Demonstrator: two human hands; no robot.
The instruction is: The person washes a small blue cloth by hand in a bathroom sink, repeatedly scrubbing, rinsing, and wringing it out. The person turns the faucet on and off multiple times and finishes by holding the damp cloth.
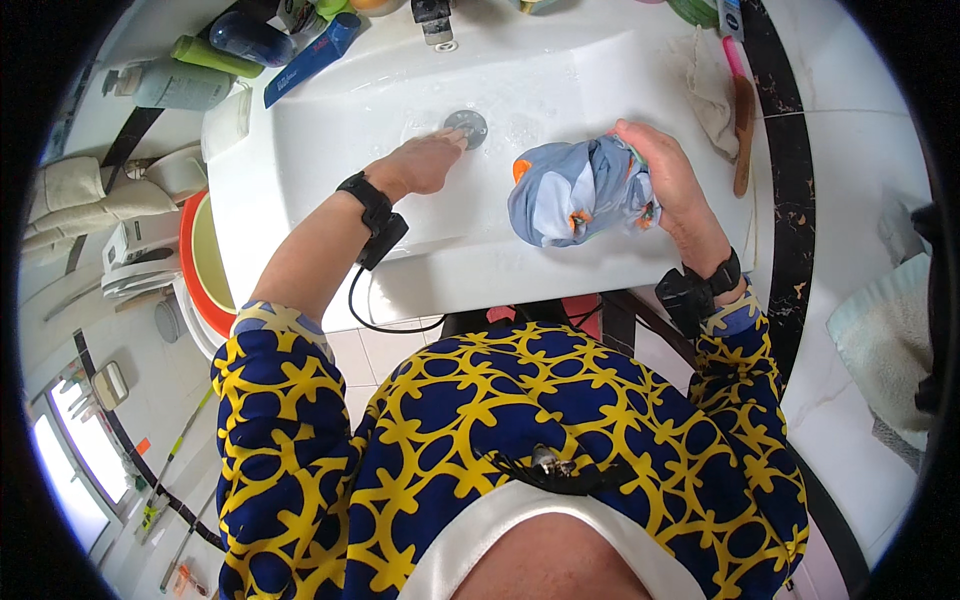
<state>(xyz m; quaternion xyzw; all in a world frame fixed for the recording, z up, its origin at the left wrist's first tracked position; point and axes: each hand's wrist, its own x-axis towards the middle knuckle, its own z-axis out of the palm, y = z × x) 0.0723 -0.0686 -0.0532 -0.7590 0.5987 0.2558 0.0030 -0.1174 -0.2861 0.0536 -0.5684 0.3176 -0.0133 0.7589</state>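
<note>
My left hand [424, 161] reaches into the white washbasin [322, 195], its fingertips touching the round grey drain plug [466, 129]. Nothing else is in that hand. At the right side of the basin my right hand [664, 169] grips a bunched, blue-grey cloth [574, 191] with white and orange printed patches. The cloth hangs over the basin's front right part; whether it rests on the porcelain I cannot tell. Drops and some foam lie around the plug. The faucet [435, 22] stands at the back edge behind it.
A blue tube [311, 60], a pump bottle [180, 84] and other bottles crowd the back left rim. On the right rim lie a whitish cloth [709, 97] and a wooden-handled brush [742, 135]. An orange-rimmed basin [196, 262] is left of the sink; a towel [889, 337] hangs at right.
</note>
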